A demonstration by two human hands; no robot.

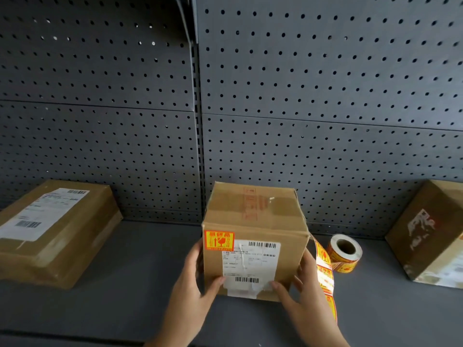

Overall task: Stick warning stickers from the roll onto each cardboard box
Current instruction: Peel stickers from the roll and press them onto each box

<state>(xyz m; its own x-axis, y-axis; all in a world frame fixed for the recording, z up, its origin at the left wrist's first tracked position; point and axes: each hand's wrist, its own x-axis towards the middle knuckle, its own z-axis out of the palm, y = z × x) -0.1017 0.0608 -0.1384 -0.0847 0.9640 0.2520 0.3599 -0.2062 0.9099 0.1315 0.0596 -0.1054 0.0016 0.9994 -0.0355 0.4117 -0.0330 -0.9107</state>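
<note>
A cube-shaped cardboard box (pixel 255 221) stands in the middle of the grey shelf. An orange warning sticker (pixel 219 240) sits at the top left of its near face, next to a white shipping label (pixel 250 264). My left hand (pixel 193 284) grips the box's left side, thumb on the near face. My right hand (pixel 303 291) grips its right side the same way. The sticker roll (pixel 344 252) lies just right of the box, and its loose strip of stickers (pixel 325 279) trails toward me past my right hand.
A flat cardboard box (pixel 52 234) with a white label lies at the left. Another cardboard box (pixel 431 234) stands at the right edge. A dark pegboard wall (pixel 300 96) closes the back of the shelf (pixel 125 296).
</note>
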